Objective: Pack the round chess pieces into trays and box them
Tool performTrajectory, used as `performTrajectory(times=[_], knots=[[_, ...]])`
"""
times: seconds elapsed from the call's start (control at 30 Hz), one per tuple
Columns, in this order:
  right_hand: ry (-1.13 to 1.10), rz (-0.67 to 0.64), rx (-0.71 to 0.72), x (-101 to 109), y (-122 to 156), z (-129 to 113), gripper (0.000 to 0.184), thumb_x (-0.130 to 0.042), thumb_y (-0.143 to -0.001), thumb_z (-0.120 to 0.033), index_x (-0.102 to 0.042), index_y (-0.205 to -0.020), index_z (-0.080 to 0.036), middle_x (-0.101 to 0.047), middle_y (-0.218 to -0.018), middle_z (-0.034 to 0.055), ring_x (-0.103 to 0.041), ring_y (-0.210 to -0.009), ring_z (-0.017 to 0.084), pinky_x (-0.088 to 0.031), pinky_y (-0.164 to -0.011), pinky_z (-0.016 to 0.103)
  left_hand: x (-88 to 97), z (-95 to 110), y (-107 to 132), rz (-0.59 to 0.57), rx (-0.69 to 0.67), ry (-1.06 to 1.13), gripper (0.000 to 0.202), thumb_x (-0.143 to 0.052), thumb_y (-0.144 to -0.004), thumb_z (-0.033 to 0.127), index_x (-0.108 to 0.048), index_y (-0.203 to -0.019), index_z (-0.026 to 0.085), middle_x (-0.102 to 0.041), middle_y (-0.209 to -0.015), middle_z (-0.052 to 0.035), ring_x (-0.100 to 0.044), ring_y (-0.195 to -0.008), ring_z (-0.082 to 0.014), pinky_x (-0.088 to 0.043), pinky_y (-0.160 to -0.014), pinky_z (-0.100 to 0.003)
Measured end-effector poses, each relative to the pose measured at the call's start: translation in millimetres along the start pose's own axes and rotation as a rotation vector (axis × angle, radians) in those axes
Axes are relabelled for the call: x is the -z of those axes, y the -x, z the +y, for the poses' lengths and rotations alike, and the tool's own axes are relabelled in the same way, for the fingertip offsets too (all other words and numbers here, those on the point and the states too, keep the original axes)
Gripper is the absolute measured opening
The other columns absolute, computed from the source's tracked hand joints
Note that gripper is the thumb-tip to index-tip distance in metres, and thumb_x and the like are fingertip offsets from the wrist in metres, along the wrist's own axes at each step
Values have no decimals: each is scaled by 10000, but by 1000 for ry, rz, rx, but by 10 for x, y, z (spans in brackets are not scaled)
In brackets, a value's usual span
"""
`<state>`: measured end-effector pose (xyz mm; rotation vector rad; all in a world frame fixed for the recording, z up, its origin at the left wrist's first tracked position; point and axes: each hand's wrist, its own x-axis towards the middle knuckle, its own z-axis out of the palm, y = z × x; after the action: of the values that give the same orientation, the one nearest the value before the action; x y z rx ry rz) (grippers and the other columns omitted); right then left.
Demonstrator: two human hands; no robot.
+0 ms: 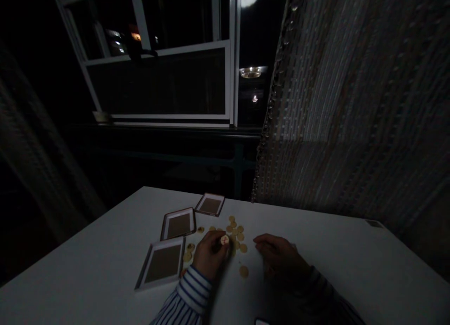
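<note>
Marked disc (225, 240) being pinched by left hand (211, 254) | right hand (280, 253) being held apart at its 3 o'clock, grip unclear | loose discs (241, 237) being borne by table (326, 240) at 1–2 o'clock

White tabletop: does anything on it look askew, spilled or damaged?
Mildly untidy: round pieces lie scattered around the left hand, some overlapping, outside three shallow trays turned at different angles. No damage shows, though dim light hides detail.
</note>
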<state>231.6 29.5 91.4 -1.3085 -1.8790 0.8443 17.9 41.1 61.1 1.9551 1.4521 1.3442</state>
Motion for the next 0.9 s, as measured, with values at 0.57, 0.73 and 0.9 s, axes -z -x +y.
performTrajectory(times=[0.57,0.73,0.9], knots=[[-104,-28,-38,178,98,282,302,-433,-782,-374,-595,-939,-173,-650,-750,48,-592,-695,165,-469,-632,277,-543,185,48,-58,369,560,274,-652,-569,251,-578,-803,130,-641,-724,-49,-609,-677,-157,-500,-660,-279],[-92,-22,0,276,79,268,306,-456,-775,-366,-599,-942,-153,-646,-892,76,-584,-822,186,-459,-751,307,-701,180,25,-67,419,698,273,-679,-537,210,-562,-771,132,-628,-691,-26,-598,-647,-130,-491,-629,-243],[-78,-23,38,315,74,332,294,-448,-789,-363,-594,-948,-163,-638,-914,72,-579,-848,180,-455,-773,300,-791,245,31,-111,483,742,246,-687,-536,217,-576,-737,128,-628,-673,-22,-594,-640,-125,-479,-622,-228]])
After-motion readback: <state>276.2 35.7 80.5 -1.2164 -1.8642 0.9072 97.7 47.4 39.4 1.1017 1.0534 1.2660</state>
